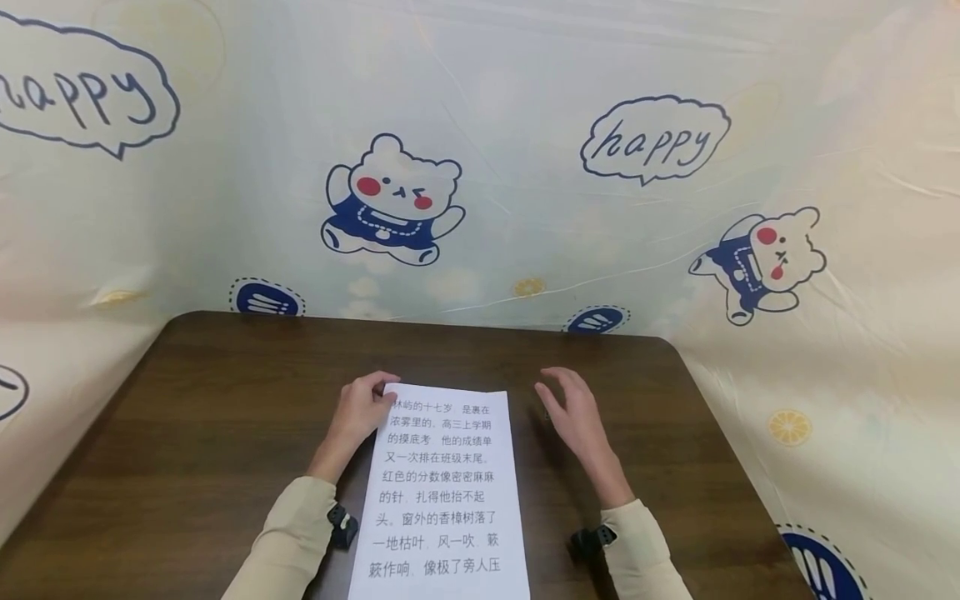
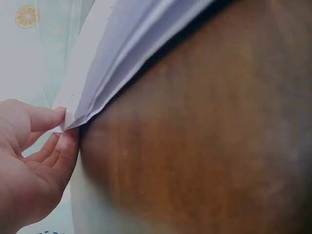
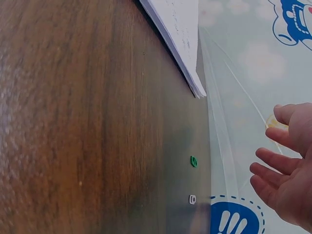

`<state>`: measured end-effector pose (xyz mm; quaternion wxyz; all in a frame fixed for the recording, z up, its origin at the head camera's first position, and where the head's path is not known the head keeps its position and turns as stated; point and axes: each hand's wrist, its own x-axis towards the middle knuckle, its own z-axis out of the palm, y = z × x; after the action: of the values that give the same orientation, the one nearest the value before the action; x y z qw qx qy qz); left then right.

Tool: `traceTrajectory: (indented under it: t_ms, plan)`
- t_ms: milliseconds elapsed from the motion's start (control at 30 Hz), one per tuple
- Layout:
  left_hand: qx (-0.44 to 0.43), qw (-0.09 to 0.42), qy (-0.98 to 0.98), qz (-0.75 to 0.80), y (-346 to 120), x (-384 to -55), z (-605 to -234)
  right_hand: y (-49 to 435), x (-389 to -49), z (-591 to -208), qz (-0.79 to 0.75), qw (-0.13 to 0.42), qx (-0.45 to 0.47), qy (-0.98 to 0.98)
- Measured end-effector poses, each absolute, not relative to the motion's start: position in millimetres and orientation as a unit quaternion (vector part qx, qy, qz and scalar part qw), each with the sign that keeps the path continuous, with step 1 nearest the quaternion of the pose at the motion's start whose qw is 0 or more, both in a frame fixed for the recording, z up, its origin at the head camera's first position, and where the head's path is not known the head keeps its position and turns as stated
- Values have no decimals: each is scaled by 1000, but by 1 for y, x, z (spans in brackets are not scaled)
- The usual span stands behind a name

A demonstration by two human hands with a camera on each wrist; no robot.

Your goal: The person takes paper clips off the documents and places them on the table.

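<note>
A stack of white paper sheets [image 1: 442,483] printed with large lines of Chinese text lies upright to the viewer at the middle of the table. My left hand [image 1: 360,408] pinches its top left corner between thumb and fingers. Close up in the left wrist view, the left hand [image 2: 36,151] grips the corner of the sheets [image 2: 112,63], whose layered edges fan slightly apart. To the right of the paper, my right hand [image 1: 576,412] is held apart from it, fingers spread and loosely bent. The right wrist view shows that hand [image 3: 287,161] holding nothing.
Brown wood-grain table [image 1: 202,450] with rounded far corners. Behind it hangs a pale curtain [image 1: 510,167] with cartoon bears and "happy" bubbles. A small green shape [image 3: 194,161] and a small white shape [image 3: 192,199] show near the table edge in the right wrist view.
</note>
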<state>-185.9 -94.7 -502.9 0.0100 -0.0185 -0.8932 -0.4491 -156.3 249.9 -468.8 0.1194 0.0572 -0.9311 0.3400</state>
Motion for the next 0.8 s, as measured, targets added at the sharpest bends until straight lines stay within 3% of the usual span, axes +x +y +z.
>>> traceTrajectory:
  t_ms: [433, 800]
  plan:
    - [-7, -22, -912, -410, -93, -185, -497, 251, -151, -469, 339, 108, 59, -933]
    - [-27, 34, -923, -383, -103, -184, -496, 257, -152, -473, 335, 112, 65, -933]
